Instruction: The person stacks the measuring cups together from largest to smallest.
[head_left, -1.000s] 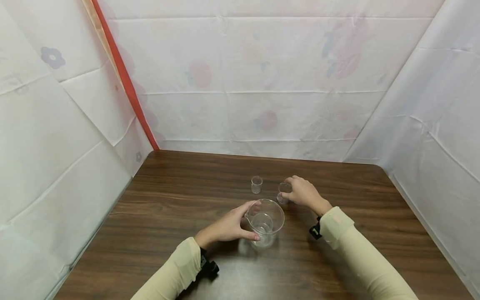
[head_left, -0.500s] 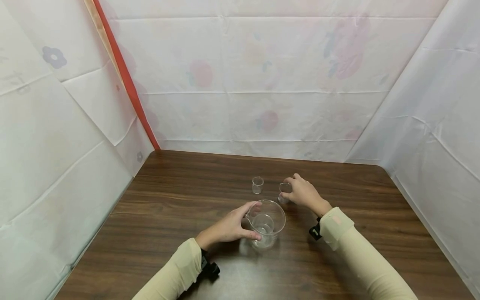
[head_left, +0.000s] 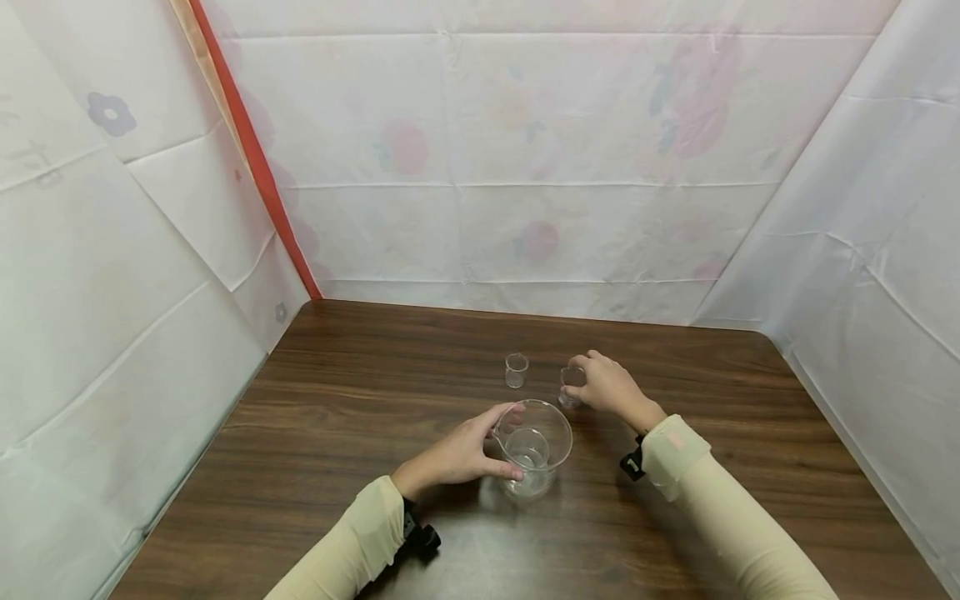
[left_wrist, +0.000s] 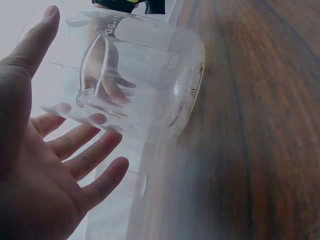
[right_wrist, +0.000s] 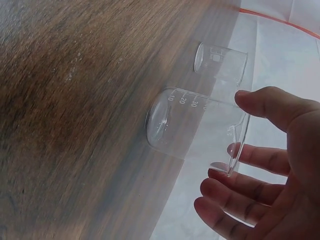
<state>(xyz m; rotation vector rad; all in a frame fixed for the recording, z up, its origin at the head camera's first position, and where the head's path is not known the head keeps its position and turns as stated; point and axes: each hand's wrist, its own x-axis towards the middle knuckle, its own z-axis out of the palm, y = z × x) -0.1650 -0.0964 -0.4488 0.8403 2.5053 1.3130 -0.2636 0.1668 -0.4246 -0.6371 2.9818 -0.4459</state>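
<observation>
Near the middle of the table stands a large clear glass beaker [head_left: 553, 457], with a smaller glass beaker [head_left: 527, 447] nested inside it. My left hand [head_left: 459, 452] holds the large beaker from its left, thumb on the near side and fingertips against the far side. White lettering shows on the glass in the left wrist view. Further back, my right hand [head_left: 609, 387] grips a small beaker [right_wrist: 172, 122] at its rim between thumb and fingers. That beaker is upright with its base at the tabletop and carries printed volume marks.
Another, smaller beaker [head_left: 515, 377] stands upright behind the large one, left of my right hand. The brown wood-grain table [head_left: 360, 400] is enclosed by white patterned sheets [head_left: 480, 233] at the back and both sides. A red strip [head_left: 255, 158] runs down the back left corner.
</observation>
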